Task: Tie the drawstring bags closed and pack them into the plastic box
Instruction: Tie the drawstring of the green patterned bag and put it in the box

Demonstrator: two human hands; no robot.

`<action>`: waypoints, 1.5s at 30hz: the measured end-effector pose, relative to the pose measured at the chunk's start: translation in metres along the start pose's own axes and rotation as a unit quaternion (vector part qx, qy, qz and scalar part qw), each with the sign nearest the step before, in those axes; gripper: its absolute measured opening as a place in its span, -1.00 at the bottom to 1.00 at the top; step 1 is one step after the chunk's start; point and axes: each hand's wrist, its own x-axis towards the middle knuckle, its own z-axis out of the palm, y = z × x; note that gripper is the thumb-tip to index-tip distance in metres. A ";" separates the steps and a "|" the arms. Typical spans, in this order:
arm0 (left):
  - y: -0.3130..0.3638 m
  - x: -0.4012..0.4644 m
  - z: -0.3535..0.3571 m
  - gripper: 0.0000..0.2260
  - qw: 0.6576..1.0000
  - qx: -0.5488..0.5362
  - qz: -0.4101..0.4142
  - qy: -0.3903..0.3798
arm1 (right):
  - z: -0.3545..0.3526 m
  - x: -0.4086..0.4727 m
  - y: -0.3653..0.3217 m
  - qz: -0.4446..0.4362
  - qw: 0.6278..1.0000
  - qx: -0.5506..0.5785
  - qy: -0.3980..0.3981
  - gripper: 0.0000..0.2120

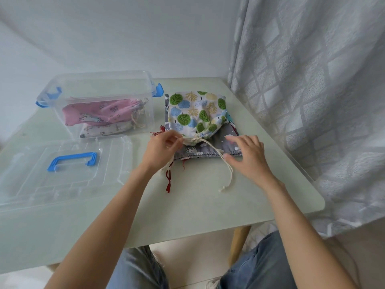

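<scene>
We are cinching the tree-print bag at the table's middle.

Nearest us, our right hand (244, 156) is pinching the cream drawstring (226, 166) between thumb and forefinger, the other fingers spread loosely; our left hand (161, 150) is gripping the gathered neck of the tree-print bag (194, 114). That bag is lying on top of a grey bag (210, 150) on the pale table (187, 205). To the left the clear lid (62, 170) is lying flat, and beyond it the plastic box (100, 103) is holding a pink bag (98, 114) over a white bag (100, 130).
</scene>
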 end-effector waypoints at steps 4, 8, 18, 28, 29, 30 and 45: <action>0.007 -0.002 0.006 -0.91 1.000 -0.023 -0.003 -0.004 | 0.018 0.012 -0.035 0.055 0.990 0.127 0.001 -0.61; 0.011 -0.001 0.009 -0.89 0.999 -0.002 -0.022 0.025 | 0.031 0.023 -0.060 0.140 0.970 0.199 -0.003 -0.73; -0.008 0.009 -0.001 -0.85 0.996 0.087 -0.009 0.035 | 0.011 0.029 -0.045 0.102 0.994 0.038 -0.018 -0.82; -0.007 0.002 -0.011 -0.73 0.999 -0.048 -0.011 -0.014 | -0.023 0.062 -0.077 0.109 0.840 0.512 -0.144 -0.79; -0.008 0.001 -0.011 -0.74 0.998 -0.059 -0.019 -0.004 | -0.016 0.069 -0.081 0.104 0.822 0.544 -0.134 -0.79; -0.008 0.001 -0.012 -0.75 0.997 -0.074 -0.034 0.007 | -0.009 0.074 -0.082 0.100 0.807 0.568 -0.127 -0.78; 0.001 0.004 -0.025 -0.83 0.968 -0.250 0.010 0.014 | 0.037 0.085 -0.071 0.048 0.873 0.460 -0.153 -0.80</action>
